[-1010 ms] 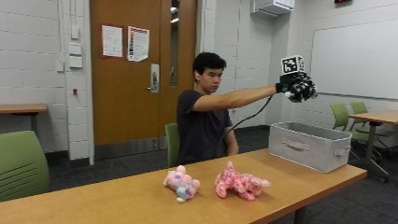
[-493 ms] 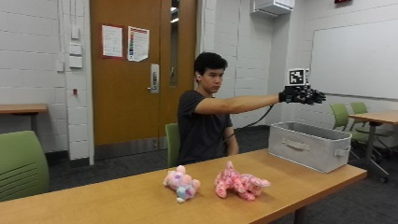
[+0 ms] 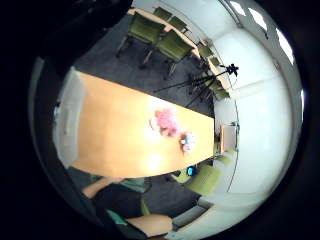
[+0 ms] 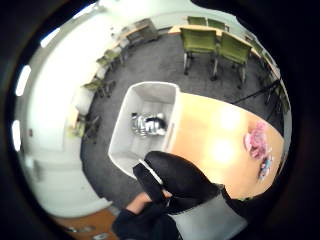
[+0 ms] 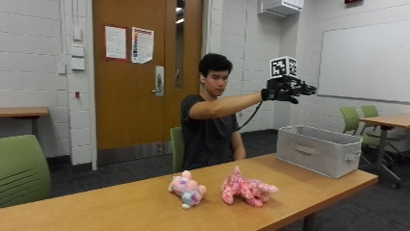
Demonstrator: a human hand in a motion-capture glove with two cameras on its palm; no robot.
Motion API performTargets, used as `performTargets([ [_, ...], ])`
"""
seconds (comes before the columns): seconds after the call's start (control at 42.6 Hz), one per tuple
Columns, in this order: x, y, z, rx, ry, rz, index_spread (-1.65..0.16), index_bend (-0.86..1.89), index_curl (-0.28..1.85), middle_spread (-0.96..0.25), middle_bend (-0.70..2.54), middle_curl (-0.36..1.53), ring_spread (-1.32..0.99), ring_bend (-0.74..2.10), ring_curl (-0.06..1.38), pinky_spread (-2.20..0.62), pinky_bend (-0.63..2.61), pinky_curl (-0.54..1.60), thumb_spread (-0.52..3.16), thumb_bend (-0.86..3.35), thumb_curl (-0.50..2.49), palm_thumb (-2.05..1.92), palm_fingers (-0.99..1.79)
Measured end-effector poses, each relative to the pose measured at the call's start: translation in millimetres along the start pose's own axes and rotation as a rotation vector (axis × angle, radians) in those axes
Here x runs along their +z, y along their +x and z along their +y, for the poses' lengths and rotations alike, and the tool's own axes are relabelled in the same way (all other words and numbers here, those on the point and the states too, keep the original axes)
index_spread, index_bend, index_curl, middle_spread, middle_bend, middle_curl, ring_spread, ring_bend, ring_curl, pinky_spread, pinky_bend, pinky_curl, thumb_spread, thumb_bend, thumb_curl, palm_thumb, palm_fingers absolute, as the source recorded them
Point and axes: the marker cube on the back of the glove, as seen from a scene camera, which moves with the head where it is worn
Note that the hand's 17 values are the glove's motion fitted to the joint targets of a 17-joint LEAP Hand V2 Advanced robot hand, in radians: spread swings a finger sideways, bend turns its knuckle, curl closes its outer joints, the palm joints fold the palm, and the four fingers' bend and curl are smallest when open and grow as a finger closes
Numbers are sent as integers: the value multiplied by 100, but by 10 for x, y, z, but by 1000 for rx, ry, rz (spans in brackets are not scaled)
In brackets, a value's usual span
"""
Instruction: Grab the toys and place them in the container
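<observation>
Lowered and levelled since a second ago, gloved right hand [image 5: 287, 90] above container [image 5: 318, 150], fingers [image 5: 306, 88] spread, empty. Soft, light toys: pink toy [image 5: 247, 187], pastel toy [image 5: 186, 187] on worktop [image 5: 115, 207]; grab mid-body.

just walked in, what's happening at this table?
A person seated at the wooden table holds the gloved right hand out at arm's length, high above the grey container, fingers spread and holding nothing. The thumb side palm view shows one striped toy lying in the container. Two plush toys are left on the table: a dark pink toy and, beside it, a pale pink and blue toy. Neither is being touched.
</observation>
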Motion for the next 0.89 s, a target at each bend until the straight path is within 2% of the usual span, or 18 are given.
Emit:
performTargets([
  [0.023,20,148,-12,88,-2,46,-31,12,29,-2,26,43,-10,55,25,-4,104,34,99,-8,34,-9,-12],
  [0.07,36,405,16,172,-3,88,-31,11,28,-2,27,43,-10,54,25,-3,102,33,98,-8,33,-9,-13],
  [0.446,382,2031,530,332,14,28,-30,11,25,-2,23,42,-12,37,22,-2,88,30,95,-8,26,-10,-14],
  [0.634,1025,2520,647,389,-66,7,-30,11,24,-3,21,41,-13,33,22,-2,83,29,93,-8,25,-10,-12],
  [0.893,2343,2885,905,469,-252,-36,-27,7,21,-1,17,39,-12,23,23,-1,75,29,88,-9,23,-11,-22],
])
